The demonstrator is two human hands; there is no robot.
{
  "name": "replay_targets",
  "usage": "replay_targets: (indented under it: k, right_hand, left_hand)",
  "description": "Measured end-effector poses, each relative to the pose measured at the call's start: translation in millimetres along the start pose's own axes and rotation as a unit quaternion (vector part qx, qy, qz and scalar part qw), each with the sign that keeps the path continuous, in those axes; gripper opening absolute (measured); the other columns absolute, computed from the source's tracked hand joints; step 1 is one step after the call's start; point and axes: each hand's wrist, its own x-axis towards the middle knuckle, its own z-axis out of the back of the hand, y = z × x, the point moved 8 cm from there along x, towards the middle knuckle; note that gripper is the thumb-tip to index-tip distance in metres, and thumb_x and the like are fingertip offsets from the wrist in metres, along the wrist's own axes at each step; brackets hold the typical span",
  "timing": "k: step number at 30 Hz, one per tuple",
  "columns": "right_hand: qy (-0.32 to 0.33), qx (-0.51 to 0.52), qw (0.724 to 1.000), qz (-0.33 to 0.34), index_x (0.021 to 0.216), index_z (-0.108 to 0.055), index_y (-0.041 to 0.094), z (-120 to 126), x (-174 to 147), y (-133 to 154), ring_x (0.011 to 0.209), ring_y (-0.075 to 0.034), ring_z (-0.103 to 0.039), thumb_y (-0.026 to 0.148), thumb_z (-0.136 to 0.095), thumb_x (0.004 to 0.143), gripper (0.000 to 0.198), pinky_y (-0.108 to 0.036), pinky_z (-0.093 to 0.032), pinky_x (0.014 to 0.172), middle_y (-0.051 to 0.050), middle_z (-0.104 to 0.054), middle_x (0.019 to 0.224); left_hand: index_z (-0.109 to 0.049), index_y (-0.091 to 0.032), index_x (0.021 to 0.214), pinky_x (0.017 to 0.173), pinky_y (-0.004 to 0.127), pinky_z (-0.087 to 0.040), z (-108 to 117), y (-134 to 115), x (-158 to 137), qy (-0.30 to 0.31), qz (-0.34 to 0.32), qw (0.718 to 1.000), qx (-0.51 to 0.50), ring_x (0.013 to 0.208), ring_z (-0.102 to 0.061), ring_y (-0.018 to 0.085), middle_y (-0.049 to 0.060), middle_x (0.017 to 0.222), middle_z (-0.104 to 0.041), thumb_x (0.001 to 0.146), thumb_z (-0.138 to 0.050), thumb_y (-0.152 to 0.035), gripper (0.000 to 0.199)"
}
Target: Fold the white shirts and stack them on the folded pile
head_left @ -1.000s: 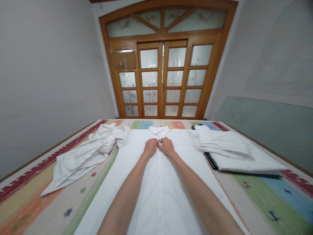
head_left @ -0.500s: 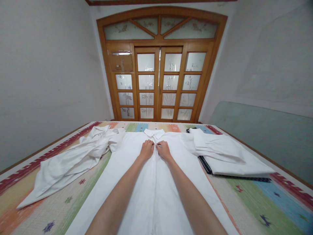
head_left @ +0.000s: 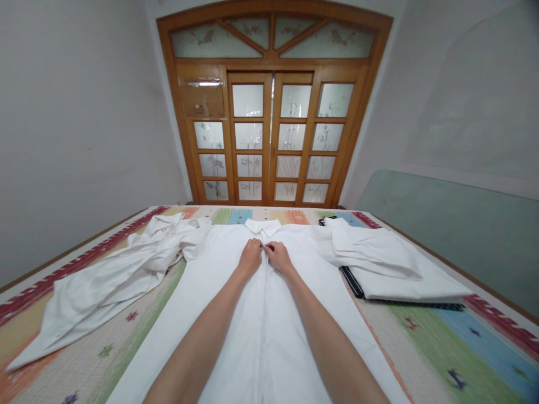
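Observation:
A white collared shirt (head_left: 236,314) lies spread on its back, its collar (head_left: 263,226) pointing away from me. My left hand (head_left: 251,254) pinches the edge of the front opening just below the collar. Right beside it, my right hand (head_left: 278,255) pinches the same placket from the other side, the fingertips of both hands nearly meeting. Any button between them is too small to make out. The left sleeve (head_left: 113,280) stretches out rumpled across the cover; the right sleeve (head_left: 374,252) is folded over onto a white folded cloth.
Under the shirt is a colourful striped cover (head_left: 425,342). At the right lies a folded white cloth (head_left: 412,292) with black-edged dark fabric (head_left: 352,282) beneath it. Beyond the far edge stand wooden glass-paned doors (head_left: 269,140). A pale green panel (head_left: 455,224) leans along the right wall.
My hands have drawn closer together at the placket, the right shifting slightly left. The view has tilted down a little. The shirt stays in place.

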Motion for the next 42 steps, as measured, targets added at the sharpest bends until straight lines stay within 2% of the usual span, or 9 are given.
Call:
replay_targets:
  k: [5, 13, 24, 34, 42]
  right_hand:
    - [0.009, 0.033, 0.999, 0.000, 0.093, -0.074, 0.019, -1, 0, -1, 0.088, -0.016, -0.064, 0.018, -0.052, 0.088, 0.023, -0.025, -0.044, 0.082, -0.005, -0.075, 0.095]
    - [0.033, 0.023, 0.999, -0.012, 0.094, -0.075, 0.020, -4, 2, -1, 0.091, -0.016, -0.064, 0.013, -0.045, 0.088, 0.031, -0.023, -0.043, 0.084, -0.004, -0.075, 0.096]
    - [0.029, -0.090, 0.995, 0.014, 0.101, -0.072, 0.019, -5, -4, 6, 0.102, -0.020, -0.057, 0.014, -0.044, 0.089, 0.031, -0.028, -0.038, 0.087, -0.007, -0.071, 0.107]
    - [0.029, -0.072, 0.997, -0.002, 0.097, -0.071, 0.019, -3, -1, 4, 0.100, -0.019, -0.055, 0.015, -0.043, 0.090, 0.029, -0.028, -0.036, 0.086, -0.005, -0.071, 0.103]
    - [0.047, -0.082, 0.995, -0.014, 0.099, -0.072, 0.021, -4, -2, 7, 0.105, -0.020, -0.053, 0.016, -0.042, 0.090, 0.031, -0.031, -0.035, 0.088, -0.004, -0.070, 0.109]
  left_hand:
    - [-0.055, -0.020, 0.085, 0.091, 0.037, -0.044, -2, 3, 2, -0.001, -0.002, 1.000, -0.028, 0.098, -0.053, 0.020, 0.005, 0.092, -0.059, 0.086, -0.045, -0.006, 0.018]
    - [-0.057, -0.017, 0.084, 0.089, 0.036, -0.044, -4, 7, 3, -0.010, 0.002, 0.999, -0.051, 0.095, -0.056, 0.020, 0.008, 0.090, -0.062, 0.087, -0.046, -0.008, 0.015]
    - [-0.060, -0.018, 0.083, 0.089, 0.037, -0.045, -2, 9, 3, -0.012, 0.010, 0.998, -0.069, 0.094, -0.056, 0.021, 0.007, 0.089, -0.064, 0.086, -0.046, -0.010, 0.016]
    - [-0.059, -0.019, 0.085, 0.087, 0.036, -0.046, 1, 9, 3, -0.015, 0.017, 0.997, -0.077, 0.092, -0.058, 0.021, 0.007, 0.088, -0.065, 0.087, -0.047, -0.011, 0.015]
    - [-0.062, -0.017, 0.081, 0.084, 0.034, -0.046, 2, 14, 5, -0.031, 0.051, 0.996, -0.061, 0.089, -0.058, 0.021, 0.007, 0.083, -0.064, 0.080, -0.053, -0.009, 0.012]
